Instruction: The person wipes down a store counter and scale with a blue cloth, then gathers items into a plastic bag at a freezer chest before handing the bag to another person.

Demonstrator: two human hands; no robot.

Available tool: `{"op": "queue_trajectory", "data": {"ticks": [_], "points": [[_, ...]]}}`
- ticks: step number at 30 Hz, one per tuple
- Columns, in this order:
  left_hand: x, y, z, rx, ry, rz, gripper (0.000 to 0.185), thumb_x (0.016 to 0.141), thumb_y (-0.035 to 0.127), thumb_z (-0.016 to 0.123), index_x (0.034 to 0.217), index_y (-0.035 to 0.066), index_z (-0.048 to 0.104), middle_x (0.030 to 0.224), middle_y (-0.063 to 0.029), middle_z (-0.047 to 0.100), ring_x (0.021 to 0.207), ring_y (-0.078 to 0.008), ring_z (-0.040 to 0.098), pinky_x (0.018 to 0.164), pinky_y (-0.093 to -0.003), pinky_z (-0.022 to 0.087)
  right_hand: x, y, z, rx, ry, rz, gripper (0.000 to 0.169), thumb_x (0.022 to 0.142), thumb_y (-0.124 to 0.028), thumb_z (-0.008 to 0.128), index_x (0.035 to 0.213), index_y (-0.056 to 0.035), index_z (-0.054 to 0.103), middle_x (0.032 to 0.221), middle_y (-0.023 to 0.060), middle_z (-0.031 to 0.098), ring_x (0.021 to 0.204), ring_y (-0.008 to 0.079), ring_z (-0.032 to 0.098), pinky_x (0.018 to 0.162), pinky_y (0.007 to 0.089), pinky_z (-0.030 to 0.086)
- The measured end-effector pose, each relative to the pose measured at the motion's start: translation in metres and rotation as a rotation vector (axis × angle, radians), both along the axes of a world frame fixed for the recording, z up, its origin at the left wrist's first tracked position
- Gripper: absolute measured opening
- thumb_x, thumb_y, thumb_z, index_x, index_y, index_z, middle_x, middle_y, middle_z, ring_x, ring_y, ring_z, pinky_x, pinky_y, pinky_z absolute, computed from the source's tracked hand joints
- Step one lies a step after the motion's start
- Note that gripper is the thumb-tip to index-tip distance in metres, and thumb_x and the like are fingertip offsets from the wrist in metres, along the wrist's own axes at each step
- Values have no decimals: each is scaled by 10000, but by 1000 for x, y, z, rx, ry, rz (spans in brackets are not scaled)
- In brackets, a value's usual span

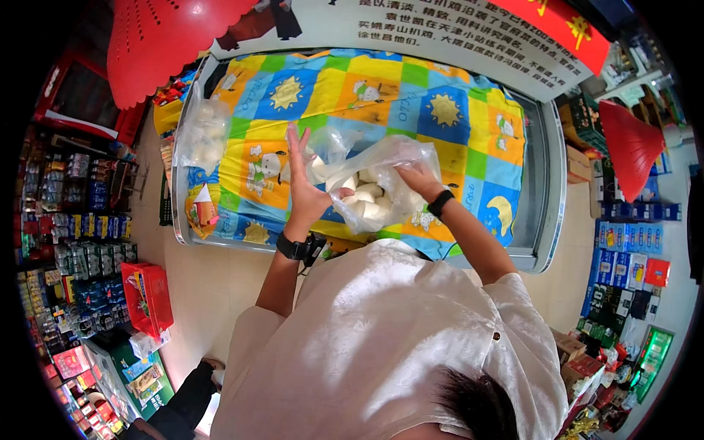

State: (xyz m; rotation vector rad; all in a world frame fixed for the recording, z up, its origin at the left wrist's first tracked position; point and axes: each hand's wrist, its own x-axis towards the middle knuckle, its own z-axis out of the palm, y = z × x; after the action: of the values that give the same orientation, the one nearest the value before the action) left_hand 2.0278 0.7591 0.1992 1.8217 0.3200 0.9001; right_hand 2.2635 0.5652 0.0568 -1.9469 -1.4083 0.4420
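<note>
A clear plastic bag (404, 151) lies on the patterned cloth in front of me, its mouth facing my left hand. Several white steamed buns (366, 206) fill it. My right hand (419, 179) pinches the bag's film on the right side, its fingertips partly veiled by plastic. On the left, my left hand (308, 190) has its fingers spread and pointing away from me. Its thumb is at the rim of the bag's mouth; whether it presses on the film is hard to tell. Just behind, another clear plastic bag (333, 144) touches the first one.
The colourful cloth (374, 91) covers a chest freezer (542, 220). A third plastic bag (204, 135) with round white pieces sits at its left end. Red perforated shades (165, 41) hang close by. A red crate (147, 297) and a person's dark-clad leg (184, 401) are at lower left.
</note>
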Motion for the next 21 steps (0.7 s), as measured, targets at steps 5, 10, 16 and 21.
{"op": "queue_trajectory", "data": {"ticks": [5, 10, 16, 21], "points": [[-3, 1, -4, 30, 25, 3, 1516, 502, 545, 954, 1611, 73, 36, 1672, -165, 109, 1480, -348, 312, 1049, -494, 423, -40, -2, 133, -225, -62, 110, 606, 781, -41, 686, 1357, -163, 546, 1372, 178, 562, 1253, 400, 535, 1033, 427, 470], [-6, -3, 8, 182, 12, -1, 1533, 475, 565, 952, 1606, 47, 56, 1660, -197, 135, 1478, -377, 304, 1098, -487, 381, -68, 5, 181, 316, 188, 108, 665, 718, -33, 729, 1349, -99, 531, 1341, 163, 580, 1257, 398, 538, 1033, 443, 470], [-4, -3, 30, 221, 171, -167, 1480, 481, 524, 962, 1592, 17, 125, 1636, -202, 224, 1469, -371, 318, 1157, -464, 323, -70, 64, 154, 140, 185, 170, 714, 721, 6, 713, 1390, -58, 472, 1345, 224, 562, 1231, 428, 542, 1029, 452, 465], [3, 0, 42, 330, 278, -235, 1455, 444, 409, 985, 1590, 28, 174, 1632, -164, 255, 1444, -357, 365, 1169, -443, 324, -75, 118, 93, 415, 299, 96, 557, 830, -98, 693, 1344, -7, 500, 1202, 206, 650, 1056, 353, 643, 932, 411, 488]]}}
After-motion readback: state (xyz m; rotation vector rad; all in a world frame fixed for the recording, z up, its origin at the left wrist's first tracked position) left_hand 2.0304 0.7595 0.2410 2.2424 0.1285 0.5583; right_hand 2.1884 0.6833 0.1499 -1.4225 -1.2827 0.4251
